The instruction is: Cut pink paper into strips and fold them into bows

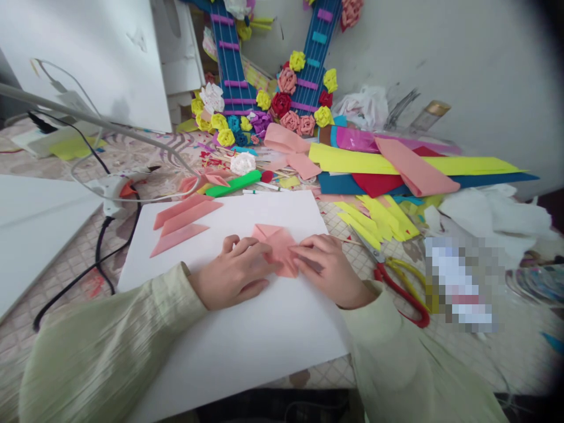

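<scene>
A folded piece of pink paper (pixel 277 241) lies on a white board (pixel 247 329) in front of me. My left hand (pixel 235 274) rests on the paper's left edge, fingers curled and pressed down on it. From the right, my right hand (pixel 324 267) pinches and presses the paper's lower right part. Both wrists wear pale green sleeves. Three pink paper strips (pixel 183 222) lie on the board's upper left.
Red and yellow scissors (pixel 399 282) lie right of the board. Behind are cut yellow strips (pixel 374 214), stacked coloured paper sheets (pixel 396 167), a green marker (pixel 233 184), paper roses (pixel 282 106) on blue frames, a power strip (pixel 115 187) with cables, and a white panel (pixel 35 223) at left.
</scene>
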A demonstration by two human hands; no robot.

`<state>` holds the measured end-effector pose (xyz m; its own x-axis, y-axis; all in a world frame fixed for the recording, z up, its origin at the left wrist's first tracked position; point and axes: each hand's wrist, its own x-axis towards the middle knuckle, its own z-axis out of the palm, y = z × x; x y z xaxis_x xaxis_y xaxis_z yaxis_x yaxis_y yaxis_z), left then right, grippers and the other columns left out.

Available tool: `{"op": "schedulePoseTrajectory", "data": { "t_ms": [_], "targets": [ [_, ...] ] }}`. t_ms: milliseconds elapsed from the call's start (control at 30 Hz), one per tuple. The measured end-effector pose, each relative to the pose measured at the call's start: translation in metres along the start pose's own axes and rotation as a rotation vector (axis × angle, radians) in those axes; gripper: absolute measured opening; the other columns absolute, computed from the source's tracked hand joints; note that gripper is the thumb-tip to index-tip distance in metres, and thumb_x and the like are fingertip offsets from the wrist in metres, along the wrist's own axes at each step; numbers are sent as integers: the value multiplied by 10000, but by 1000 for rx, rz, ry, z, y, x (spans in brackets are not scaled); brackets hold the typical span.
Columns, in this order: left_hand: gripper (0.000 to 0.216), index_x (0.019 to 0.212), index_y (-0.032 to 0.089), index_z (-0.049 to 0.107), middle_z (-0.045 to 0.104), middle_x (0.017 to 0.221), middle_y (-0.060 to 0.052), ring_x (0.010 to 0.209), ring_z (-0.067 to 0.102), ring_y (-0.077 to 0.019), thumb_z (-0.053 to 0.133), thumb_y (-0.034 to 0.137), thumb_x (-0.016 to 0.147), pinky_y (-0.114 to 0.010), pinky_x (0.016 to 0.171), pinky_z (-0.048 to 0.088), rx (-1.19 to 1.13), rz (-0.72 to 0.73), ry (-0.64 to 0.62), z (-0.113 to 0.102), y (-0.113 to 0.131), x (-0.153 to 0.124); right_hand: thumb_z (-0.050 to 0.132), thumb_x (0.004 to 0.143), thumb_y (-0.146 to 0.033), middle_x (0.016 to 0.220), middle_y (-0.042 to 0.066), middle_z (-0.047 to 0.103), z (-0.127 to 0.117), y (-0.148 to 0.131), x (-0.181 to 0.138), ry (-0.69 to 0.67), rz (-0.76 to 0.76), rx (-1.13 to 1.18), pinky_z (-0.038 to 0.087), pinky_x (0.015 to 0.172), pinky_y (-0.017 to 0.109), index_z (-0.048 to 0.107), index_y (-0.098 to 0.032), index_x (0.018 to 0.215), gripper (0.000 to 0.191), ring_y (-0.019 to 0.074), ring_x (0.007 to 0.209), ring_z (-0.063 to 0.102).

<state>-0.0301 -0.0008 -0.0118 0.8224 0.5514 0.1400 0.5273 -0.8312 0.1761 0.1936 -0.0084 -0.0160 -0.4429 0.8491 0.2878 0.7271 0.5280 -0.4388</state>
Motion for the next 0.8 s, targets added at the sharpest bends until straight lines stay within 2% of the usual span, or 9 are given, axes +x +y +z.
{"op": "schedulePoseTrajectory", "data": {
  "t_ms": [167,467,800],
  "targets": [
    [300,1104,283,473,452,1103,-88,940,396,-252,360,264,827,-461,776,263,4,21,-25,1,0,0,490,800,-212,840,40,548,2,-5,6,-22,7,14,325,787,357,625,-218,957,208,166,832,479],
    [291,1075,268,494,447,1082,-95,959,388,-253,344,233,828,-466,779,262,-4,20,-16,0,1,1,476,815,-273,817,45,526,5,-9,9,-51,13,-14,315,778,363,657,-256,914,207,178,837,442],
    [296,1105,246,471,515,1105,-74,998,416,-244,353,228,834,-444,811,227,-4,28,6,-1,-1,0,494,795,-271,830,35,550,8,-9,5,-59,36,-55,299,777,366,634,-254,936,199,181,835,454]
  ]
}}
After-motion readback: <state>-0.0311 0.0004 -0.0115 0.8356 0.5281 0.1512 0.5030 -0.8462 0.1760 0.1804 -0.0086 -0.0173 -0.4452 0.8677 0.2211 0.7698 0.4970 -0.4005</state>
